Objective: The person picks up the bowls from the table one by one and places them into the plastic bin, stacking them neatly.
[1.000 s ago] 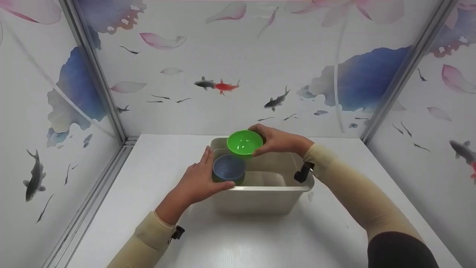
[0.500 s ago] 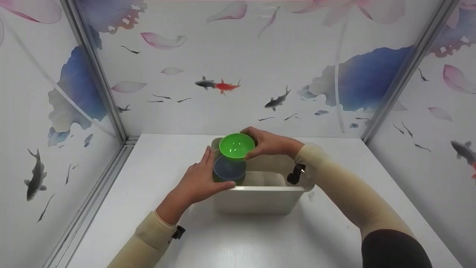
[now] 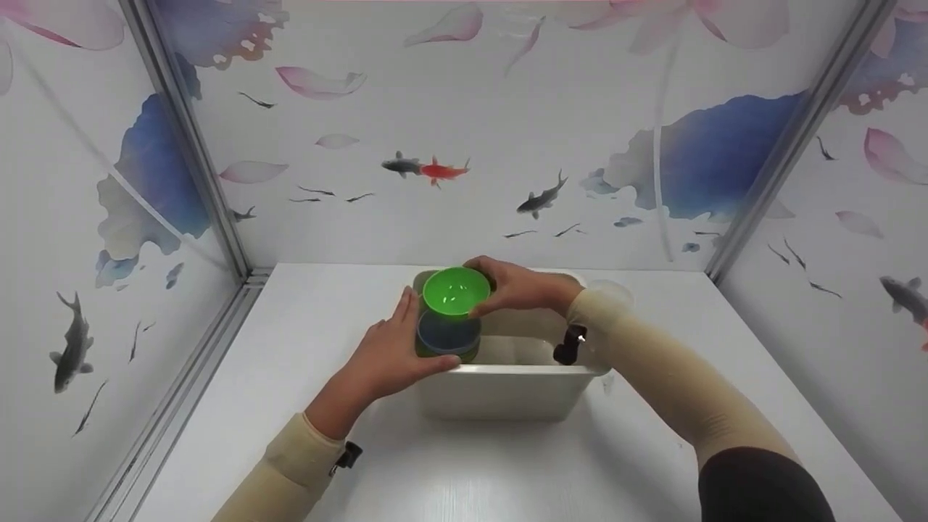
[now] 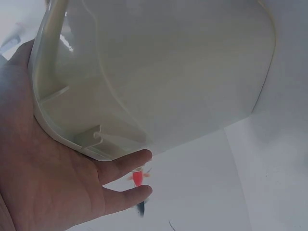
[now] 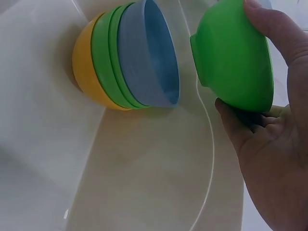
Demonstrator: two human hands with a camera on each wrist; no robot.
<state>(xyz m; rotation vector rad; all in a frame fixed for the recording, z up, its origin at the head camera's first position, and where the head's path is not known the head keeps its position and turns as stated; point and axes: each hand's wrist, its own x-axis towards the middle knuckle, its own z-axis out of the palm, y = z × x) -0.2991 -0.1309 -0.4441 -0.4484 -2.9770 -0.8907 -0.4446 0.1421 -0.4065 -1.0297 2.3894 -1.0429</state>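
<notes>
My right hand (image 3: 520, 287) holds a bright green bowl (image 3: 455, 292) by its rim, thumb on one side and fingers on the other. The bowl is over the left end of a cream plastic bin (image 3: 500, 399), above a blue bowl (image 3: 448, 335). In the right wrist view a gap shows between the green bowl's foot and the blue bowl. That blue one tops a nested stack with green bowls (image 5: 102, 62) and a yellow bowl (image 5: 84, 70) at the bottom. Against the bin's left front corner rests my left hand (image 3: 384, 354), fingers straight, thumb along the front rim.
The bin stands on a white table (image 3: 449, 471), near the back wall (image 3: 435, 225) printed with fish and petals. Side panels with metal posts (image 3: 192, 145) enclose the table. A clear round object (image 3: 616, 291) shows behind the right wrist.
My right hand has carried the green bowl left and down, from beside the blue bowl's far edge to over the stack. The left hand has stayed at the bin's corner.
</notes>
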